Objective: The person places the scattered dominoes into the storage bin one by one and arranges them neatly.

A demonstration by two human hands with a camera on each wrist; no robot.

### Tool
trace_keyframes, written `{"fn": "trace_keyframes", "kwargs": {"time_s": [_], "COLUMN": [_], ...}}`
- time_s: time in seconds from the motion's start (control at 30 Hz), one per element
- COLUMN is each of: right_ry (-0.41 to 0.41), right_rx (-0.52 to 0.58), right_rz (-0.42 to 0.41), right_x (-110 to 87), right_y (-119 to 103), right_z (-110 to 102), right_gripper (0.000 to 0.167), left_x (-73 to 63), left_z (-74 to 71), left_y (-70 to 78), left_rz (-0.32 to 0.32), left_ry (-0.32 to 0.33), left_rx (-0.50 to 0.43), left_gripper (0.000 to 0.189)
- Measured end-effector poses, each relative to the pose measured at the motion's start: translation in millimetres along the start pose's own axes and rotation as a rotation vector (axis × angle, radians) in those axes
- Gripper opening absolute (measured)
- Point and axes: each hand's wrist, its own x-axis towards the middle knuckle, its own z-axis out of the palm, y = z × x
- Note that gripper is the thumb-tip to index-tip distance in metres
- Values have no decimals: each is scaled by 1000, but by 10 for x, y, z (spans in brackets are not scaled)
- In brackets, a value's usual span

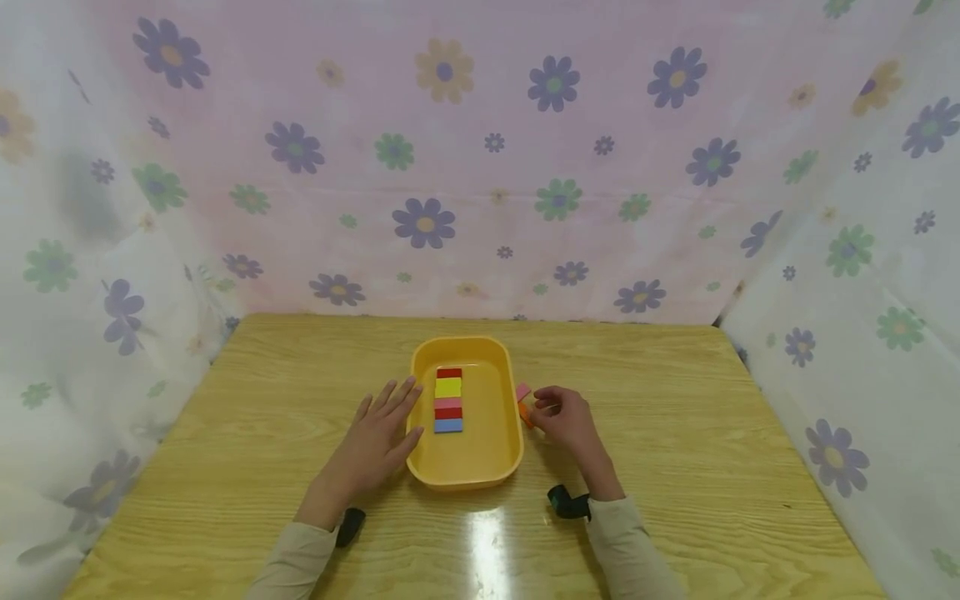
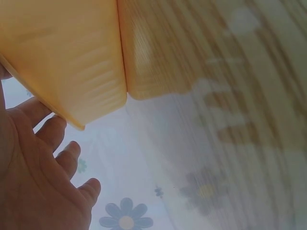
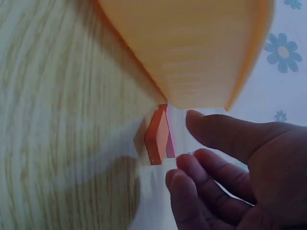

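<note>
In the head view a yellow plastic tray (image 1: pixel 467 482) stands on the table. Inside, along its left side, flat rectangular blocks lie in a column: red (image 1: pixel 449 373), yellow (image 1: pixel 448 387), pink (image 1: pixel 448 403), red and blue (image 1: pixel 448 426). My left hand (image 1: pixel 375 437) rests at the tray's left rim, its fingers spread and fairly straight. My right hand (image 1: pixel 564 419) is just outside the right wall, fingers bent loosely, thumb and fingertips apart. An orange block (image 3: pixel 157 136) lies on the table before those fingertips, with a pink block (image 3: pixel 170 136) right behind it.
The wooden table (image 1: pixel 300 350) is enclosed by flowered sheets (image 1: pixel 480 167) at the back and both sides. A black wrist device (image 1: pixel 567 503) sits by my right wrist, and another dark one (image 1: pixel 350 527) by my left.
</note>
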Motion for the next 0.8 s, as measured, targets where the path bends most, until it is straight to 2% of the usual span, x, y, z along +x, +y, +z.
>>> {"fn": "trace_keyframes", "kwargs": {"time_s": [0.37, 0.8], "right_ry": [-4, -13], "right_rx": [-230, -263], "right_rz": [5, -18], "right_x": [23, 82], "right_y": [0, 3], "right_z": [130, 174], "right_gripper": [34, 17], "left_x": [-9, 5], "left_z": [8, 1], "left_y": [-1, 17], "left_rz": [-4, 0], "left_ry": [4, 5], "left_rx": [16, 1], "left_gripper": [65, 64]}}
